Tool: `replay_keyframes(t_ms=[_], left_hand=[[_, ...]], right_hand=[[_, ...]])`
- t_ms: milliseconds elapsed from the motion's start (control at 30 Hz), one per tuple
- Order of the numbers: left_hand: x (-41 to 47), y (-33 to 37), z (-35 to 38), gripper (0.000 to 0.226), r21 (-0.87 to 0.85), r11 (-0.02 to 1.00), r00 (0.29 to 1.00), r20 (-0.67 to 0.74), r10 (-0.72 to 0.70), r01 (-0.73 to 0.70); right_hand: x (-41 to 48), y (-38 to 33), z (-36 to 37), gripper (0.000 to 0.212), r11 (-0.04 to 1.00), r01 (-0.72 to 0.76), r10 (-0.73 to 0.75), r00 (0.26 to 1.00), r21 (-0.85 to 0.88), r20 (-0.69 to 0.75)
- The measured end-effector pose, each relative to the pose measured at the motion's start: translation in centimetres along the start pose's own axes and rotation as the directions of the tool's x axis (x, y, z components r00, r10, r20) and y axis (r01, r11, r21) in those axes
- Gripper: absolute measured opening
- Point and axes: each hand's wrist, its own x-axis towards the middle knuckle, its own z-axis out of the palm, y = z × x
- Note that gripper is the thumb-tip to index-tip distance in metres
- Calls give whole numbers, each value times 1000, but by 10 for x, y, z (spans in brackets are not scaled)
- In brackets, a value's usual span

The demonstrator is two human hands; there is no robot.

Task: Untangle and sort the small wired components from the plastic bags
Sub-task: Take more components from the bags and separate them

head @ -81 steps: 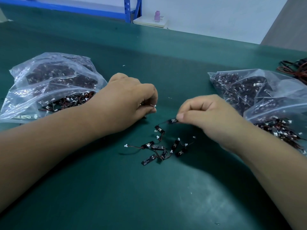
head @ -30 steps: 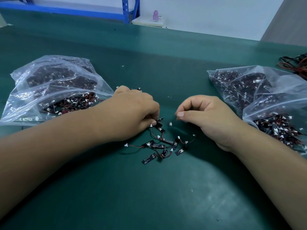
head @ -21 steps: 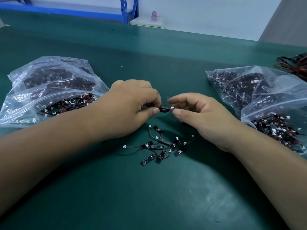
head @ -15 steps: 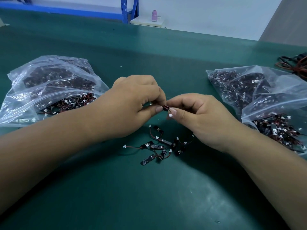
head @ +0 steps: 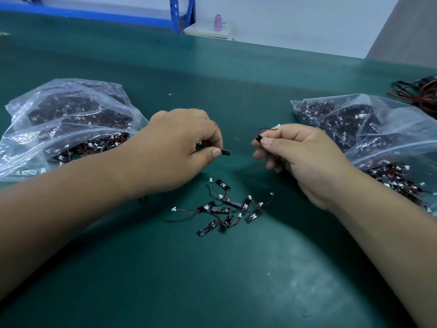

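Observation:
My left hand pinches a small black component between thumb and forefinger. My right hand pinches another black component, whose thin wire and white connector stick up above the fingers. The hands are apart above a loose pile of several black wired components lying on the green mat. A clear plastic bag full of such components lies at the left, and a second bag at the right with parts spilling from its mouth.
A bundle of red and black cables lies at the far right edge. Behind the green table stand a blue rack post and a small pink bottle on a white shelf.
The hands, joined on one component half a second ago, have pulled apart, each now holding its own piece. The pile on the mat has not moved.

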Motion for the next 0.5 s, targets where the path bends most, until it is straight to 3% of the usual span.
replay_keyframes(t_ms=[167, 233, 333, 500], left_hand=[[-1, -3, 3, 4, 35, 998, 999, -7, -45, 45], [-1, -4, 4, 13, 69, 996, 998, 17, -56, 55], [-2, -6, 7, 15, 104, 993, 998, 33, -58, 54], [-3, -8, 8, 16, 126, 991, 999, 26, -46, 42]], right_hand=[[-9, -9, 3, 12, 998, -3, 25, 929, -61, 368], [-11, -10, 4, 16, 991, 0, 60, 890, -131, 453], [-10, -10, 3, 19, 970, 37, 84, 880, -242, 467], [-10, -10, 3, 17, 957, 44, 97, 882, -286, 460]])
